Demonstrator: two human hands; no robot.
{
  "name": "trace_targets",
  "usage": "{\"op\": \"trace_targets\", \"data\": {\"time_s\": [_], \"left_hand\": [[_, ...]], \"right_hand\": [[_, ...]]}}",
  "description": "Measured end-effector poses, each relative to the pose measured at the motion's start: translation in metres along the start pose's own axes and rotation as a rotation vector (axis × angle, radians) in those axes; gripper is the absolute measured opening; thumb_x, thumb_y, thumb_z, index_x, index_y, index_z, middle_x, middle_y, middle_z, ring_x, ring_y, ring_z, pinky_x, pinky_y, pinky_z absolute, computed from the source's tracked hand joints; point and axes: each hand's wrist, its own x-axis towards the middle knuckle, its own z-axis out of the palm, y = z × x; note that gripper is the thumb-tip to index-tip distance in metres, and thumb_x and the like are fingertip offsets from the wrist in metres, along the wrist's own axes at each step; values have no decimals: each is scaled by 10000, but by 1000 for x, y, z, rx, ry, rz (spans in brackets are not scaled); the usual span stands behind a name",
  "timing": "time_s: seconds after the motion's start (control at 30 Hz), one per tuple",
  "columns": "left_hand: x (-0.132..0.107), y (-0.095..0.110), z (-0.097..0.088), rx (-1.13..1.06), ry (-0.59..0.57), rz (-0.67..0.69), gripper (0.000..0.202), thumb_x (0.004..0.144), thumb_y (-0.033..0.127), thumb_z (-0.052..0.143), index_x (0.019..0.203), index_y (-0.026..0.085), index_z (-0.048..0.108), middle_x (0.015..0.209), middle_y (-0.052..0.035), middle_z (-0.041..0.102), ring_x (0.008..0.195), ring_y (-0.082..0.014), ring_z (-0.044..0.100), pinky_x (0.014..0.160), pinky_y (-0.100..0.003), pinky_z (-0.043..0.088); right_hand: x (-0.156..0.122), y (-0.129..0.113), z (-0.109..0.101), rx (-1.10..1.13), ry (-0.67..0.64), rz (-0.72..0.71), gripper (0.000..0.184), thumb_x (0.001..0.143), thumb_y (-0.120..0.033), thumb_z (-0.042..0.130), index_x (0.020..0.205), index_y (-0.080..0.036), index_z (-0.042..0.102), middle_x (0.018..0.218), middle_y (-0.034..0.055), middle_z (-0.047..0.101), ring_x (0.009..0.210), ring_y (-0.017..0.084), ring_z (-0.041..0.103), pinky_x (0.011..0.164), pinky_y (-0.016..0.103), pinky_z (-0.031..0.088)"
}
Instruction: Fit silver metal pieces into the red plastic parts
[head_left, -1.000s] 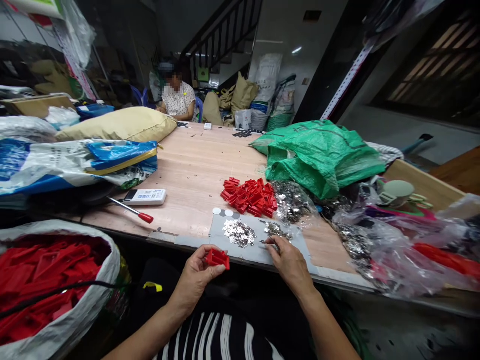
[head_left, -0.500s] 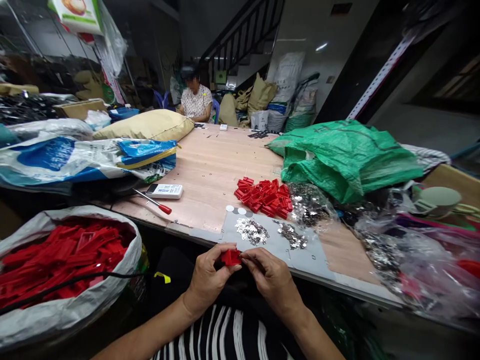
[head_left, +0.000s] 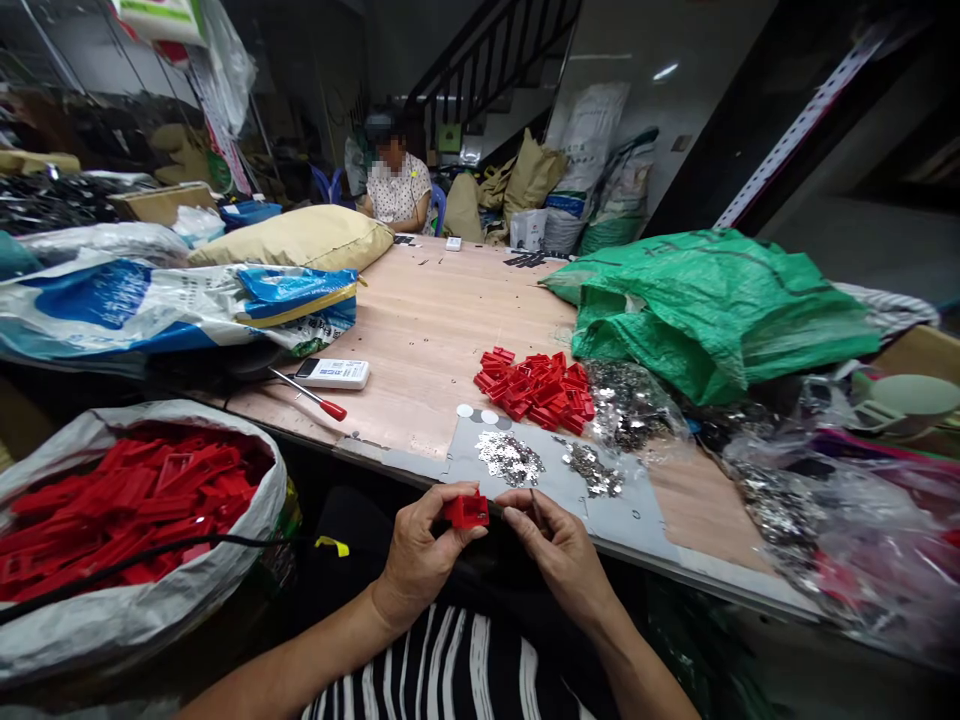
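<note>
My left hand (head_left: 420, 550) pinches a small red plastic piece (head_left: 466, 510) just in front of the table's near edge. Close beside it on the right, my right hand (head_left: 551, 545) has its fingertips curled together near the piece; a thin dark sliver shows between them, too small to name. Beyond the hands lies a grey sheet (head_left: 637, 510) with two small heaps of shiny metal bits (head_left: 510, 457). Behind that sits a pile of red plastic pieces (head_left: 536, 388).
A white sack of red plastic parts (head_left: 127, 500) stands at my left. On the wooden table (head_left: 427, 330) lie a remote (head_left: 332, 373), a red-handled screwdriver (head_left: 315, 398), blue-white bags (head_left: 172, 310), a green bag (head_left: 705, 310) and clear bags of metal bits (head_left: 780, 500). A person (head_left: 394, 180) sits at the far end.
My right hand left the metal bits on the grey sheet and came back to the red piece in my left hand. The view shifted slightly left.
</note>
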Motion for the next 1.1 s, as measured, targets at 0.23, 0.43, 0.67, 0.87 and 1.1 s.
{"op": "trace_targets", "data": {"time_s": [0.23, 0.43, 0.67, 0.87, 1.1], "left_hand": [[-3, -1, 0, 53, -8, 140, 323, 771, 173, 695, 1077, 226, 609, 1075, -44, 709, 987, -180, 670, 878, -293, 534], [-2, -4, 4, 121, -77, 330, 344, 801, 82, 625, 1114, 217, 582, 1101, -66, 692, 1052, -187, 637, 943, -327, 509], [-5, -5, 9, 53, -171, 252, 308, 809, 101, 618, 1092, 219, 582, 1082, -60, 692, 1005, -185, 652, 892, -310, 527], [-11, -9, 8, -54, -213, 128, 288, 788, 158, 664, 1062, 226, 605, 1069, -50, 700, 973, -191, 663, 866, -303, 523], [-9, -8, 0, -221, -323, 13, 257, 766, 204, 699, 1016, 215, 641, 1027, -68, 712, 968, -218, 661, 876, -327, 499]], "right_hand": [[5, 3, 10, 122, -42, 14, 277, 806, -438, 636, 778, -199, 498, 745, -26, 487, 680, 119, 450, 630, 237, 391], [9, -4, 10, 241, -164, 70, 337, 767, -469, 671, 817, -212, 458, 727, -40, 483, 672, 117, 447, 613, 237, 379], [3, 10, 6, 334, -223, 160, 376, 751, -474, 697, 876, -216, 453, 769, -33, 513, 662, 102, 454, 583, 219, 360], [-8, 16, 2, 437, -327, 229, 378, 784, -477, 666, 937, -214, 441, 765, -46, 486, 559, 58, 357, 491, 190, 245], [-14, 21, 12, 669, -281, 330, 461, 651, -433, 773, 907, -214, 458, 659, -77, 390, 502, 50, 276, 452, 191, 147]]}}
